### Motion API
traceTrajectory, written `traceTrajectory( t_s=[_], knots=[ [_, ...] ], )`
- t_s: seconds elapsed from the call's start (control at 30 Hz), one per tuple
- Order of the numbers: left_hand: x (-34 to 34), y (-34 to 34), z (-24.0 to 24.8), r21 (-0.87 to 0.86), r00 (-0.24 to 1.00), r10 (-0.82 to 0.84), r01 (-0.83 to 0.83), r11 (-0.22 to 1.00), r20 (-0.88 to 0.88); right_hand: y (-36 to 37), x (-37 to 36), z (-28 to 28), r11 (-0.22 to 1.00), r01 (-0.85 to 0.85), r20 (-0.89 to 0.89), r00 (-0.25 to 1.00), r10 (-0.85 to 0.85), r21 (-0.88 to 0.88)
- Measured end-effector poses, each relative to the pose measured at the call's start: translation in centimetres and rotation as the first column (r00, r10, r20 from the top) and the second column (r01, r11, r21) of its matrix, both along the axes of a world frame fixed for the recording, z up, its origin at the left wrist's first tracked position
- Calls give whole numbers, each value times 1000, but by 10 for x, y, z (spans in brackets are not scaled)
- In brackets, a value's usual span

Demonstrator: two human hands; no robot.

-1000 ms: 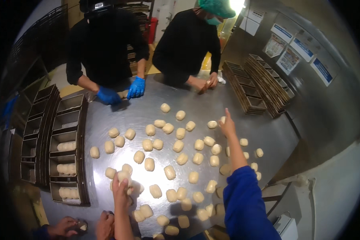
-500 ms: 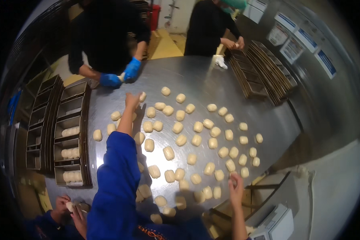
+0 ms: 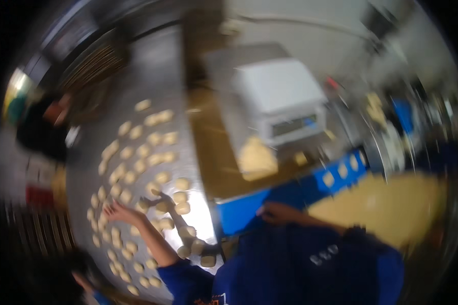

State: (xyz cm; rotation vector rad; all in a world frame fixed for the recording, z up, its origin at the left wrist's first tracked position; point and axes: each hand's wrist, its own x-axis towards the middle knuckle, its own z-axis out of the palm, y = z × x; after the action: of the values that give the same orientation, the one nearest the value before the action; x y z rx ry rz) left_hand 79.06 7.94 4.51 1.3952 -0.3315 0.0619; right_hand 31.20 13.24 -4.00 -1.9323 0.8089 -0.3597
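Over the dough pieces (image 3: 125, 195) on the steel table (image 3: 152, 66), my left hand (image 3: 121, 212) reaches out with fingers stretched and slightly apart. Pale dough lies close under and around it; whether a fingertip touches a piece is unclear in the blur. My right hand (image 3: 280, 213) is low by the near edge of a blue crate (image 3: 244, 211), its fingers smeared by motion. Several rounded dough pieces are spread along the table, some in tight pairs near its right edge.
A white scale (image 3: 285, 96) stands on a steel surface beyond the crate, with a mound of yellowish dough (image 3: 257, 158) before it. A large yellow sheet-like mass (image 3: 381, 203) lies at right. A co-worker (image 3: 43, 127) is at the far left, near dark pans (image 3: 89, 96).
My view has swung to the right, bringing in the scale and blue crate. My right hand has moved from beside the table edge to the crate. My left arm still reaches over the dough.
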Motion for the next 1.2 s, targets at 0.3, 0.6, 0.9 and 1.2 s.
traceTrajectory(
  t_s=[0.3,0.6,0.9,1.2],
  knots=[
    [-402,40,-21,365,270,-831,801,475,487,3,-246,-55,677,219,-398,667,-630,-703],
    [-632,22,-87,560,-105,-936,777,-287,-335,15,-334,-76,630,729,316,551,-772,267],
    [-733,1,-163,974,-193,-960,56,-218,-203,-24,-410,-79,302,888,-206,242,-948,-347],
    [-759,-44,-148,39,-182,-482,910,-413,-857,21,-453,-109,309,370,222,259,-940,876]
  ],
)
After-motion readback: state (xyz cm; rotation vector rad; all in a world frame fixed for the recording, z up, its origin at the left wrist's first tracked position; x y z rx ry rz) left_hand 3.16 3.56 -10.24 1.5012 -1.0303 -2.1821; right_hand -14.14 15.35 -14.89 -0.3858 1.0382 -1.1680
